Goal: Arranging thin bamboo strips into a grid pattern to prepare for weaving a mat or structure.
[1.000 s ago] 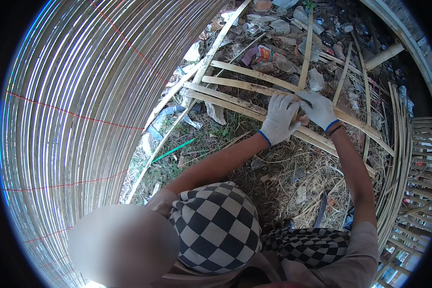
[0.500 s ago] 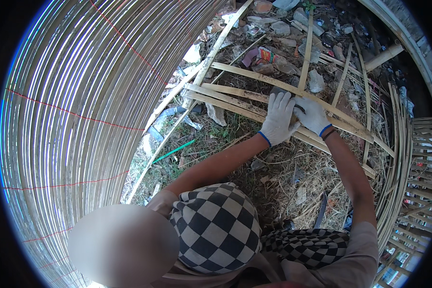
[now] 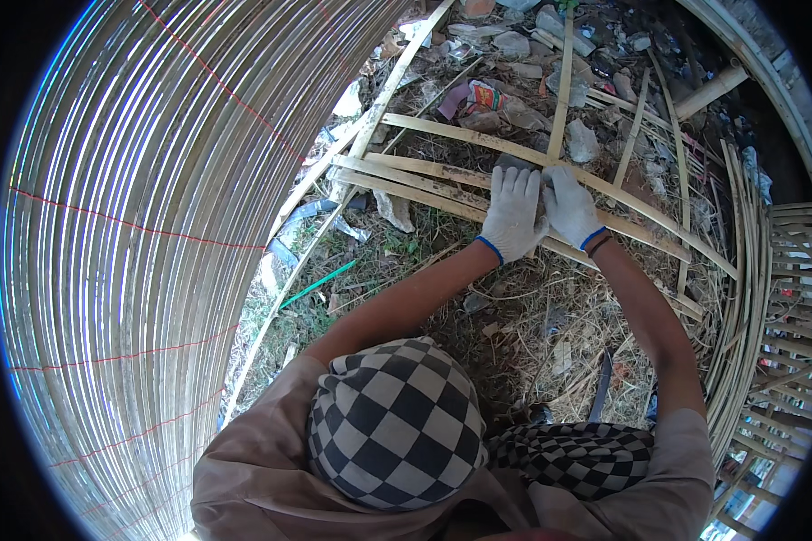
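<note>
Both my hands wear white knit gloves with blue cuffs and work side by side on split bamboo strips (image 3: pixel 424 187) laid over the ground. My left hand (image 3: pixel 514 215) is closed over the strips, its fingers bent over them toward the far side. Just beyond its fingertips, a dark flat piece (image 3: pixel 516 162) shows, too covered to name. My right hand (image 3: pixel 569 206) is also closed, fingers curled down by a strip right beside the left. Its fingertips are hidden. A longer bamboo strip (image 3: pixel 469 135) crosses just past both hands, meeting an upright strip (image 3: pixel 561 90).
A tall bamboo-slat screen (image 3: pixel 144 225) tied with red cord curves along the left. Bundled bamboo strips (image 3: pixel 749 298) stand at the right beside a slatted fence (image 3: pixel 798 307). Rubble, a green stick (image 3: pixel 318 284), a dark blade-like piece (image 3: pixel 603 388) and a pale stone (image 3: pixel 583 142) lie around.
The view has shifted slightly, so the scene sits a little farther left. My right hand's fingers have drawn in closer against my left hand, still at the strips.
</note>
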Tool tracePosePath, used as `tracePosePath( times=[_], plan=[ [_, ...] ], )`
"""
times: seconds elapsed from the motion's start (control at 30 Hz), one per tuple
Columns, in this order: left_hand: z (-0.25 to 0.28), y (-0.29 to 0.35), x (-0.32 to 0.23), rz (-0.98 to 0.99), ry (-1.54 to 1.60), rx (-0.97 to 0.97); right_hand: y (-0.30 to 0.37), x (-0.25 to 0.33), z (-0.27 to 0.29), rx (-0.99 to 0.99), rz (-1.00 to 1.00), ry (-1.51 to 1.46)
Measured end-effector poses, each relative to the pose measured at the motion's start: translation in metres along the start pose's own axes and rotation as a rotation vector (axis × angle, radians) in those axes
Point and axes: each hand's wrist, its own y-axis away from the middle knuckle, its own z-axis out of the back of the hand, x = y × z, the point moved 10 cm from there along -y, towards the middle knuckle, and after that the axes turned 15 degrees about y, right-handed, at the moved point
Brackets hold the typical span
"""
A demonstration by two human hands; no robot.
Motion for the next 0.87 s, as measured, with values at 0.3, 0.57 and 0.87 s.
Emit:
tracePosePath(
  times=[0.3,0.57,0.87],
  plan=[
    [-0.006,-0.001,-0.001,-0.045,-0.064,0.027,-0.002,0.004,0.009,0.040,0.053,-0.108],
    [-0.006,-0.001,0.002,-0.015,-0.051,0.047,-0.035,0.031,0.047,-0.229,0.185,0.039],
    [-0.027,0.003,0.012,0.014,-0.165,0.134,-0.134,0.094,-0.047,0.169,0.182,0.106]
  ],
)
